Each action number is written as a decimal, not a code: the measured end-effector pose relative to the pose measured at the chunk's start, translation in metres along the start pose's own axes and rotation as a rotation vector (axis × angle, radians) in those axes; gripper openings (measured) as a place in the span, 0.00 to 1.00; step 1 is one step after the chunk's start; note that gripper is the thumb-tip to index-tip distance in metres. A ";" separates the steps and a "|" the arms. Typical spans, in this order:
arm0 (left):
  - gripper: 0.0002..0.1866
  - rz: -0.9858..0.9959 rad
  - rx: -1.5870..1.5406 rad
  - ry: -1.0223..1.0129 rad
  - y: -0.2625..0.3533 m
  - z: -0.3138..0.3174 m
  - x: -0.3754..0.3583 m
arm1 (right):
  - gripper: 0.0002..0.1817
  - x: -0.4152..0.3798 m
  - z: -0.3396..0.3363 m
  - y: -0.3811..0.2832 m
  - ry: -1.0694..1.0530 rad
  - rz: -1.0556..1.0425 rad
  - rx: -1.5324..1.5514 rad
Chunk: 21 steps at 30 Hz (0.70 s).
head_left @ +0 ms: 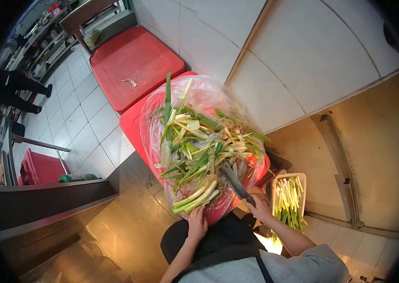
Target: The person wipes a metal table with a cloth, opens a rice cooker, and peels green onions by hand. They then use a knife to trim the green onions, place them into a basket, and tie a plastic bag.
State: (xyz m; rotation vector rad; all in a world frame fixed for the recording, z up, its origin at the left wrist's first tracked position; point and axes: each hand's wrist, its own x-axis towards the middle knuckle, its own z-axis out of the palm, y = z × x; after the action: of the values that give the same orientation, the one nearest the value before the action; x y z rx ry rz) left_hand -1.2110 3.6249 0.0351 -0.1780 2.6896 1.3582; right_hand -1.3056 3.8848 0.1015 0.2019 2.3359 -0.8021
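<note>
In the head view my right hand [259, 208] is wrapped round the handle of a dark-bladed knife [234, 180], its blade pointing up and left into the pile. The closed fingers of my left hand [197, 223] grip the lower edge of a few thick green onions [197, 199], roots towards the knife. Above them a heap of green onion trimmings [194, 141], with leaves, pale peelings and roots, lies on a clear plastic bag [154, 106]. The bag is spread over a red seat [131, 121] in front of my lap.
A cream basket [302, 178] of trimmed green onions [286, 198] stands by my right arm. Another red seat [133, 63] adjoins the far side. Tiled wall [303, 56] rises on the right. A person's dark-clothed legs [22, 89] and a red bin [39, 169] are at left.
</note>
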 end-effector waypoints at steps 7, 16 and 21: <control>0.26 0.083 0.089 0.046 -0.039 0.014 -0.001 | 0.20 0.025 0.042 0.019 0.005 0.006 -0.003; 0.20 0.061 0.058 0.254 -0.056 0.045 -0.008 | 0.34 0.052 0.059 0.071 -0.198 0.011 0.349; 0.20 0.184 0.114 0.531 -0.049 0.047 -0.005 | 0.24 0.064 0.074 0.095 -0.167 -0.094 0.548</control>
State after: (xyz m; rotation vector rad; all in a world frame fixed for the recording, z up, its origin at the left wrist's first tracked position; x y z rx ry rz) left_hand -1.1954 3.6344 -0.0305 -0.3279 3.2840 1.3532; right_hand -1.2836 3.9130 -0.0301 0.2462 1.9372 -1.4382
